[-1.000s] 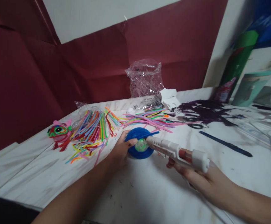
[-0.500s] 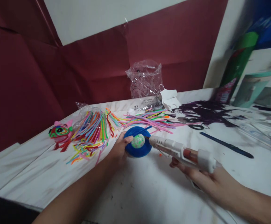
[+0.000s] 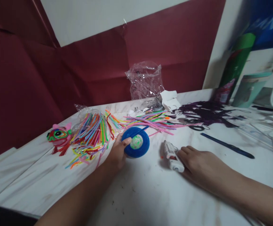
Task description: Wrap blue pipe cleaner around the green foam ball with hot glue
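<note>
My left hand grips a round blue disc by its left edge, thumb lying on top. At the disc's middle is a pale ball-like centre speckled green, and a blue strip crosses the upper part. To the right, a white hot glue gun is low at the tabletop, its nozzle pointing away from me. My right hand is closed at the gun's right side, where the handle is mostly hidden by the fingers.
Bundles of coloured pipe cleaners lie behind the disc, beside a pink fish-like figure. Farther back are a clear plastic bag, scissors and dark purple strands. A dark blue flat stick lies at right.
My right hand has lowered the glue gun away from the disc to the tabletop, swinging its nozzle from pointing left to pointing away. My left hand still holds the disc, now tilted slightly differently.
</note>
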`<action>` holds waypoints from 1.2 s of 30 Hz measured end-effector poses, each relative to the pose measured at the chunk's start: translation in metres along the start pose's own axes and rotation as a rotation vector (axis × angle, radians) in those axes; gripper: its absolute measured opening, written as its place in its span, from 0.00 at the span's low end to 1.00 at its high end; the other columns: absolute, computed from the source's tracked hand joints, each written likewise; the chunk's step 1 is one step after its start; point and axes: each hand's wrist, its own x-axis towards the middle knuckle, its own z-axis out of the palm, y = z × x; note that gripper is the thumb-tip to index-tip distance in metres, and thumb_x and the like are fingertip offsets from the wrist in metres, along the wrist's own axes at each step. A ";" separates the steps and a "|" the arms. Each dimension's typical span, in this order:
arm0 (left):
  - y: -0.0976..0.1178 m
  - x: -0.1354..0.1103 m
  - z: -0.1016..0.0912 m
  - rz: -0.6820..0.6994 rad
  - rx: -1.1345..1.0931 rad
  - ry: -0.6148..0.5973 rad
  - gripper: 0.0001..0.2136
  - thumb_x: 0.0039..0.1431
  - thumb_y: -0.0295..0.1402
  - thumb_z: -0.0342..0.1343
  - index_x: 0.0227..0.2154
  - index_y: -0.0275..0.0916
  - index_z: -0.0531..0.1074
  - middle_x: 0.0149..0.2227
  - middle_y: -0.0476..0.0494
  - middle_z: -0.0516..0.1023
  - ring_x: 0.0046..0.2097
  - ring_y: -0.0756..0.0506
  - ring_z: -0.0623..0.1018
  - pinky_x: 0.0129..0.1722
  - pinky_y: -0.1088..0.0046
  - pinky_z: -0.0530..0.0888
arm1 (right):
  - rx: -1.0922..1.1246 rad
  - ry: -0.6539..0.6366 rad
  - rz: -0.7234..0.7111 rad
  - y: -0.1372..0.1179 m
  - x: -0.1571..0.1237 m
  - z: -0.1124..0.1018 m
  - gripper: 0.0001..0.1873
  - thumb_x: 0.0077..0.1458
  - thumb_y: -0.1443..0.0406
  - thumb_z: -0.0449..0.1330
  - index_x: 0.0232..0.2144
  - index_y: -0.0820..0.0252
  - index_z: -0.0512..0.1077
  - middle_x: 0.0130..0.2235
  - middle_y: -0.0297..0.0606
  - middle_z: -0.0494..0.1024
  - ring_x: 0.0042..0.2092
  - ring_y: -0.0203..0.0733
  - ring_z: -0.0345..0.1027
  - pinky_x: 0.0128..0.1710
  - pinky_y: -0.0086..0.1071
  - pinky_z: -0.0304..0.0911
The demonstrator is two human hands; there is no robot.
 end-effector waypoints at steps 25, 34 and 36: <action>-0.001 -0.026 0.018 0.264 0.657 -0.036 0.38 0.35 0.43 0.68 0.51 0.40 0.63 0.51 0.37 0.71 0.49 0.35 0.73 0.49 0.58 0.70 | 0.504 0.472 0.013 -0.012 0.009 -0.031 0.07 0.64 0.67 0.53 0.42 0.60 0.70 0.38 0.46 0.80 0.39 0.45 0.76 0.36 0.33 0.70; -0.001 -0.033 0.027 0.257 0.687 -0.049 0.37 0.33 0.41 0.70 0.50 0.40 0.65 0.48 0.39 0.74 0.49 0.35 0.74 0.49 0.59 0.70 | 0.750 0.280 0.203 -0.031 0.013 -0.020 0.10 0.62 0.66 0.55 0.28 0.57 0.70 0.25 0.35 0.78 0.25 0.38 0.71 0.25 0.28 0.64; -0.002 -0.033 0.026 0.234 0.669 -0.054 0.38 0.33 0.41 0.71 0.50 0.40 0.65 0.48 0.39 0.74 0.48 0.35 0.75 0.48 0.59 0.70 | 0.773 0.277 0.239 -0.033 0.014 -0.018 0.09 0.61 0.66 0.55 0.28 0.57 0.69 0.25 0.35 0.78 0.25 0.38 0.71 0.25 0.28 0.64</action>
